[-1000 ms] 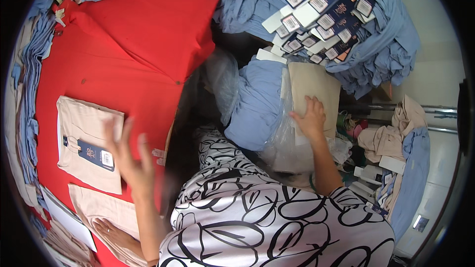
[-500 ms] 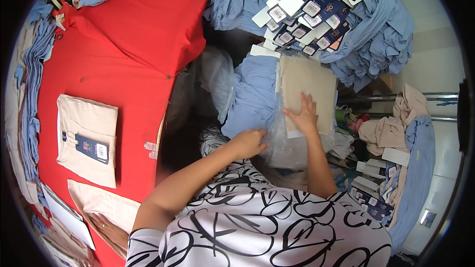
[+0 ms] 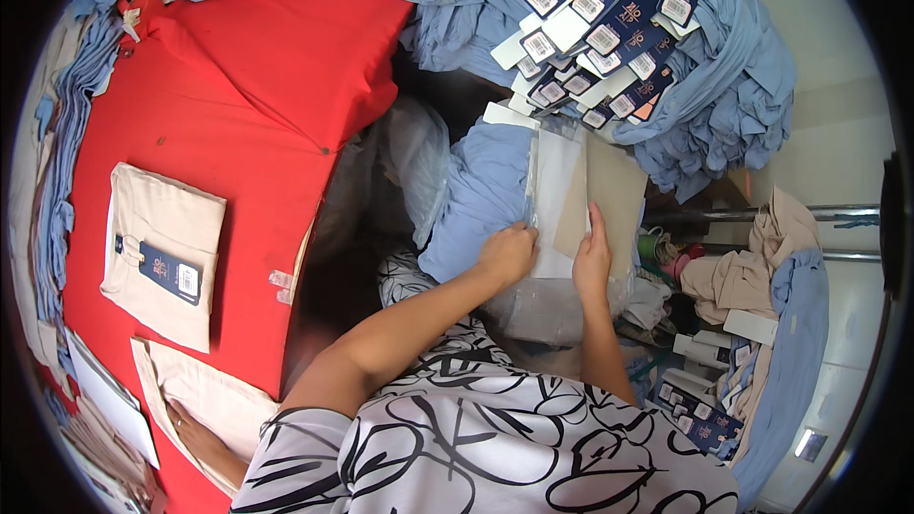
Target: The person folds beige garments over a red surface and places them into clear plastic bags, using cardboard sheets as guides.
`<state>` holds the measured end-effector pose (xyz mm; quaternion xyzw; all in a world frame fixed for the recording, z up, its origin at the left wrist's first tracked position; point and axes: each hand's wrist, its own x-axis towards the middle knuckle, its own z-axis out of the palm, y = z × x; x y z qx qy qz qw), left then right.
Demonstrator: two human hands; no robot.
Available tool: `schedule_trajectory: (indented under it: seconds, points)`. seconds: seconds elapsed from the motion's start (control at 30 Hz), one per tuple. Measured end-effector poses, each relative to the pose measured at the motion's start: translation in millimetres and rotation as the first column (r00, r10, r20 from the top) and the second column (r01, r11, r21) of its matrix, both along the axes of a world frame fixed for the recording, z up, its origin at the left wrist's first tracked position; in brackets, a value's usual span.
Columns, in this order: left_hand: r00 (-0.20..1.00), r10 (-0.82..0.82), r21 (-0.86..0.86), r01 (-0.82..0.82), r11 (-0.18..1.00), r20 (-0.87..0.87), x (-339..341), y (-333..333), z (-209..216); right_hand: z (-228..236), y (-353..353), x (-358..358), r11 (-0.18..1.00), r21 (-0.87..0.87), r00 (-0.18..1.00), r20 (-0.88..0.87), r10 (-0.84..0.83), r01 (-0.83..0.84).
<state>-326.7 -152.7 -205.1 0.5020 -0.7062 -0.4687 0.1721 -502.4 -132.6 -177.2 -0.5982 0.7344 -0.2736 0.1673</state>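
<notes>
A beige folded cloth (image 3: pixel 617 181) lies in front of me on a clear plastic bag (image 3: pixel 543 309). Its left part is bent up and over, baring a white sheet (image 3: pixel 555 157) beneath. Along that bent edge my right hand (image 3: pixel 593 262) stands on its side, index finger pointing away, the cloth apparently pinched in it. My left hand (image 3: pixel 509 252) is curled at the left edge of the white sheet and plastic; its fingertips are hidden. Bunched light blue garments (image 3: pixel 481 190) lie just left of the sheet.
To the left, a red-covered table (image 3: pixel 248 67) bears a tagged beige folded shirt (image 3: pixel 167 252). Another person's hand (image 3: pixel 205 443) rests on a beige garment (image 3: pixel 209 390). Tagged blue clothes (image 3: pixel 733 86) are heaped far right, above a metal rail (image 3: pixel 847 214).
My right hand has turned from lying flat on the beige cloth to standing at its bent edge, uncovering the white sheet. My left hand has moved right and away from me to the sheet's edge.
</notes>
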Motion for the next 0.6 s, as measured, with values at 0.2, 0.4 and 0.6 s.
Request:
schedule_trajectory:
  seconds: [0.2,0.4,0.6]
  points:
    - [0.937,0.234,0.147,-0.201,0.968,-0.259,41,2,9,-15,1,1,0.913,0.394,0.931,-0.282,0.231,-0.107]
    - [0.878,0.368,0.270,-0.290,0.918,-0.306,98,1,38,-12,-6,19,0.885,0.462,0.892,-0.419,0.169,0.049]
    - [0.958,0.238,0.288,-0.186,0.939,-0.158,67,-6,6,-16,-22,-5,0.886,0.451,0.868,-0.476,0.138,0.106]
